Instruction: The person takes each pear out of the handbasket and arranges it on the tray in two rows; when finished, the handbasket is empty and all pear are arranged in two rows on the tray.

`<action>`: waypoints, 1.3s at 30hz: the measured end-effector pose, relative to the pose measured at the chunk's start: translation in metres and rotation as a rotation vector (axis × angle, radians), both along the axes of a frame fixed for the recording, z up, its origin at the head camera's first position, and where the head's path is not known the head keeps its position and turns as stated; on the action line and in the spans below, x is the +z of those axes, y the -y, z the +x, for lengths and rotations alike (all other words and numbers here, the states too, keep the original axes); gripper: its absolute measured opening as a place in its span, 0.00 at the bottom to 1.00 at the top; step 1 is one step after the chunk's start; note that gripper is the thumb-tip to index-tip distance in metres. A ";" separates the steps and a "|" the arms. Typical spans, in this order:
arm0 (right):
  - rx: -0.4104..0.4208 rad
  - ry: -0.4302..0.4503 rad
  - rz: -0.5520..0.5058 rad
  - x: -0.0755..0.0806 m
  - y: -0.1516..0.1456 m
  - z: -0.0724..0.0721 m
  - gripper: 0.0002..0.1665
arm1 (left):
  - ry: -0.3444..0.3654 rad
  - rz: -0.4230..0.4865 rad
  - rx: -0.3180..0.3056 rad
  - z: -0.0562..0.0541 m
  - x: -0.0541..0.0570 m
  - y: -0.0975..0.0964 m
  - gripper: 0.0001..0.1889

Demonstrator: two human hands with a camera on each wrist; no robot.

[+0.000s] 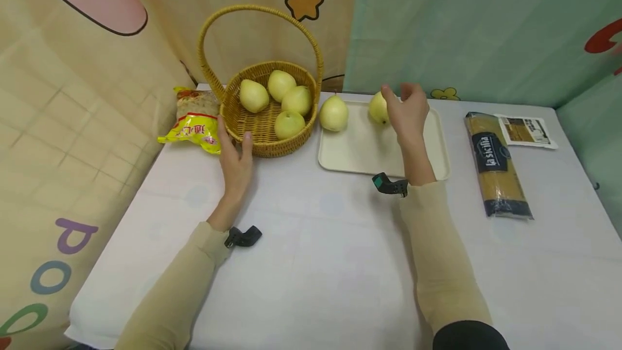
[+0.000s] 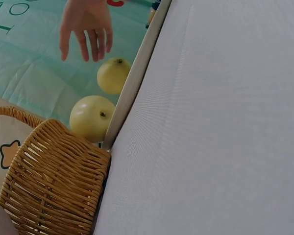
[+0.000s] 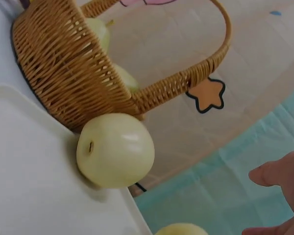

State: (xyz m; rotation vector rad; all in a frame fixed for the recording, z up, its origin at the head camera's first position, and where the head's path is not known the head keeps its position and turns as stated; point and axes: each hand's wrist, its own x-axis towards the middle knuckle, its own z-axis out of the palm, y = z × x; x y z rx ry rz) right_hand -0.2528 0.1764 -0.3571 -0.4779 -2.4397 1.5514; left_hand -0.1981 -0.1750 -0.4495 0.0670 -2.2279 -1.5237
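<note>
A wicker basket (image 1: pixel 279 149) with a tall handle holds several pale yellow-green pears (image 1: pixel 254 96). My left hand (image 1: pixel 235 169) touches the basket's front left side, fingers extended and thumb near the rim. Right of the basket lies a cream tray (image 1: pixel 350 162) bearing two pears. One tray pear (image 3: pixel 117 151) sits at the left end beside the basket; the other (image 2: pixel 113 76) is near the back edge. Above that second pear hovers my right hand (image 1: pixel 410 115), its spread fingers pointing down in the left wrist view, with a gap between them and the fruit.
A yellow-and-clear snack bag (image 1: pixel 194 123) leans by the basket's left side. On the right lie a long pasta pack (image 1: pixel 498 166) and a small flat packet (image 1: pixel 527 131). Patterned curtains (image 1: pixel 461 26) stand behind the white table (image 1: pixel 316 263).
</note>
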 end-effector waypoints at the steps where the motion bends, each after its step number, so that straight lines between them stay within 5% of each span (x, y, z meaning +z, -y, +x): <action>1: 0.013 -0.014 -0.002 0.005 0.002 0.001 0.43 | -0.003 0.003 -0.003 0.000 0.001 0.000 0.41; 12: 0.161 -0.117 -0.040 0.036 0.026 0.008 0.39 | -0.055 -0.003 -0.005 -0.009 0.013 -0.004 0.40; 21: 0.323 -0.075 -0.068 0.022 0.047 0.020 0.37 | -0.021 -0.021 -0.008 -0.004 0.001 -0.006 0.41; 30: 0.467 -0.160 -0.158 0.013 0.083 0.031 0.30 | -0.026 -0.030 0.005 0.004 0.000 -0.003 0.41; 39: 0.602 -0.185 -0.122 0.016 0.122 0.018 0.32 | -0.044 -0.014 0.004 0.004 0.002 -0.001 0.40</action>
